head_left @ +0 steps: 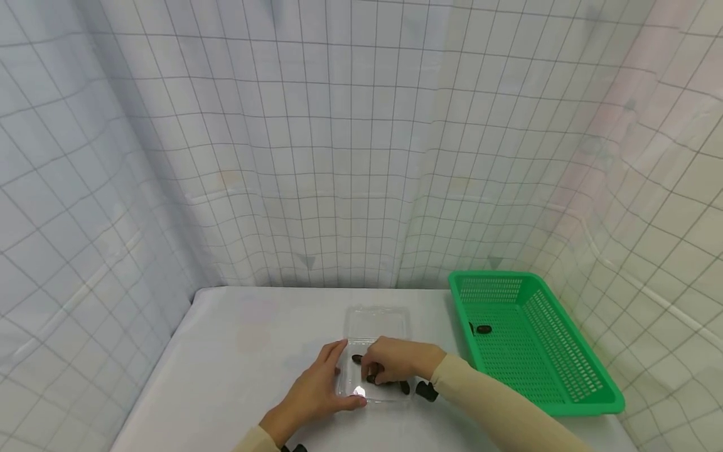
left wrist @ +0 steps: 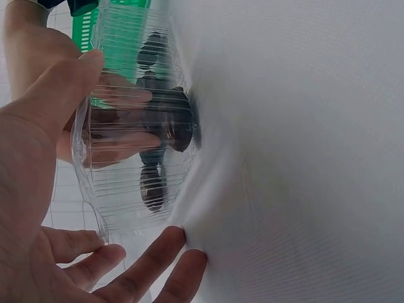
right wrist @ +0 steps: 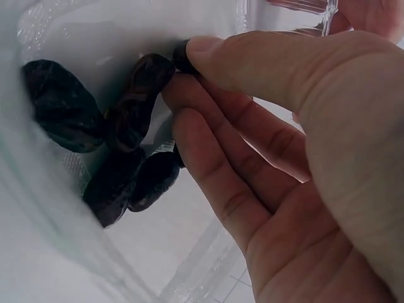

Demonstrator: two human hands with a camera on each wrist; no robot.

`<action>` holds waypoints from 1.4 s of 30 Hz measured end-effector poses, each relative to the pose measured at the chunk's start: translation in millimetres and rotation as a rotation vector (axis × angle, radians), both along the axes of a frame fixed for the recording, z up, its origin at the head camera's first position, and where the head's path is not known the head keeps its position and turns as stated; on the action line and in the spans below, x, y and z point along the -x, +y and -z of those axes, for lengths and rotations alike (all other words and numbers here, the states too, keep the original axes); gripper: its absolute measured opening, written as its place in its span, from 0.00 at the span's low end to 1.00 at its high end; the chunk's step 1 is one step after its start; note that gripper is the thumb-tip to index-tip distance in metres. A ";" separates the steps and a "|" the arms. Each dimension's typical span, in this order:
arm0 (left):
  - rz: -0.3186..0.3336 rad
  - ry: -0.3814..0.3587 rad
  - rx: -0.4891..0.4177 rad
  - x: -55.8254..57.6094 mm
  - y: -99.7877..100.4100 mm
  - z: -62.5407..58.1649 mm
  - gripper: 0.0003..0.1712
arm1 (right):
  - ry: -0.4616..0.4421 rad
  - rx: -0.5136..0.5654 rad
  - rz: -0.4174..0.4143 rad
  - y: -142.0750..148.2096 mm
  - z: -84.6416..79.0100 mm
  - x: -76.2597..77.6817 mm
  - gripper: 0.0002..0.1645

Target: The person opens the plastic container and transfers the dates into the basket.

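Observation:
A clear plastic clamshell box (head_left: 349,388) lies on the white table with its lid (head_left: 377,322) folded back. Several dark, wrinkled dates (right wrist: 63,106) are inside, most of them bunched near one end in the right wrist view. My left hand (head_left: 317,388) holds the box's left side, thumb at the near corner and index finger toward the far one; its other fingers spread outside the wall. Reaching into the box from the right, my right hand (head_left: 395,359) pinches a date (right wrist: 182,58) between thumb and fingertips. The fingers hide much of that date.
A green slotted basket (head_left: 565,326) stands to the right, with a date (head_left: 484,329) and part of another dark piece at its left wall. White grid-patterned curtains (head_left: 350,157) enclose the table (head_left: 226,351) at the back and both sides.

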State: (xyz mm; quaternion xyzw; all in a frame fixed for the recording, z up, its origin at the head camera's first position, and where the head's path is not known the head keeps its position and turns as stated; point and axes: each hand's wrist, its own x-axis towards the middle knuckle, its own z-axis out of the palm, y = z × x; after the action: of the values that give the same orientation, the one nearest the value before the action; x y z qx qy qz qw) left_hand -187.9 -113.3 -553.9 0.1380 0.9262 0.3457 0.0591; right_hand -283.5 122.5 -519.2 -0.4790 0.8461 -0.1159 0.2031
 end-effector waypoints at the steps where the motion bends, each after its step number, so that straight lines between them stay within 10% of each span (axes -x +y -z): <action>1: -0.002 0.000 -0.001 -0.1 0.0 -0.4 0.75 | 0.006 -0.003 -0.003 -0.6 0.4 -0.1 0.11; 23: -0.015 0.008 -0.002 -1.6 0.8 2.3 0.75 | 0.050 0.135 0.044 24.2 -35.2 -0.3 0.12; 42: -0.033 0.026 0.006 -3.2 2.0 -1.2 0.76 | 0.125 0.279 0.204 122.7 -78.2 24.0 0.12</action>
State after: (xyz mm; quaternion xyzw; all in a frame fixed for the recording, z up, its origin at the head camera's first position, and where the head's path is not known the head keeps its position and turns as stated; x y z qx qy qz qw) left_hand -184.7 -111.3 -552.7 0.1269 0.9302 0.3420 0.0416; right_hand -307.5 245.2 -440.9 -0.4205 0.8770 -0.2221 0.0688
